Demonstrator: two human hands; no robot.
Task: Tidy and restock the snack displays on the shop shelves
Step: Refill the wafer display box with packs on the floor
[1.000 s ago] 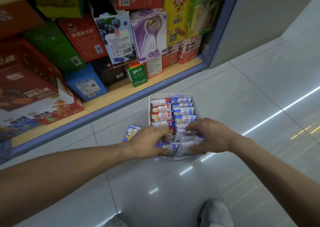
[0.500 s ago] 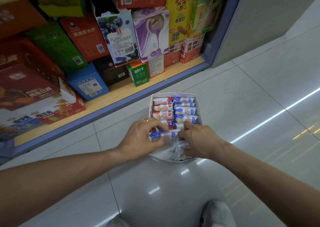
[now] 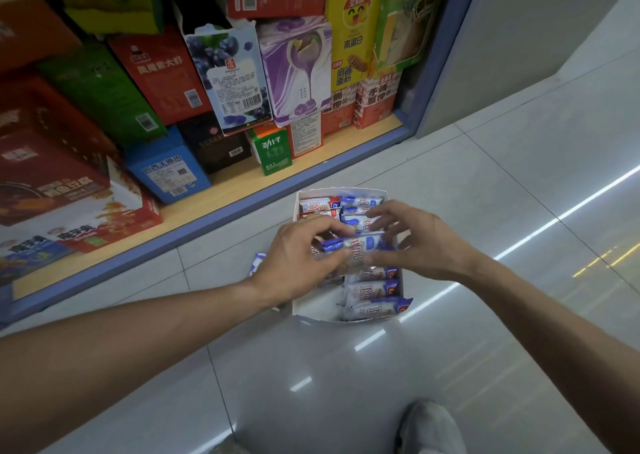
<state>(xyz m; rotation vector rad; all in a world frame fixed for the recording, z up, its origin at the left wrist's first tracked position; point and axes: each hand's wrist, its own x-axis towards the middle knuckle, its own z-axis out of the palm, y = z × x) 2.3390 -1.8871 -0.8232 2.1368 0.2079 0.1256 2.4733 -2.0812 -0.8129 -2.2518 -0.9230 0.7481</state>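
Observation:
A white open display box (image 3: 313, 313) stands on the floor tiles in front of the bottom shelf. It is filled with small snack bars in red-white and blue-white wrappers (image 3: 372, 290). My left hand (image 3: 298, 263) and my right hand (image 3: 419, 242) hold one blue-white snack bar (image 3: 356, 245) crosswise over the middle of the box, each pinching one end. Another blue-wrapped bar (image 3: 256, 263) lies on the floor at the box's left side, mostly hidden behind my left hand.
The bottom shelf (image 3: 242, 190) has a wooden board and a blue front edge, packed with snack cartons: blue (image 3: 166, 166), green (image 3: 275, 152), blueberry (image 3: 228, 75), purple (image 3: 298, 72). A grey wall panel (image 3: 519, 37) rises at right. My shoe (image 3: 429, 426) is on the tiles below.
Both hands moved from the near end of the box toward its middle and lifted one blue-white bar, now held between them. The near rows of bars are now uncovered.

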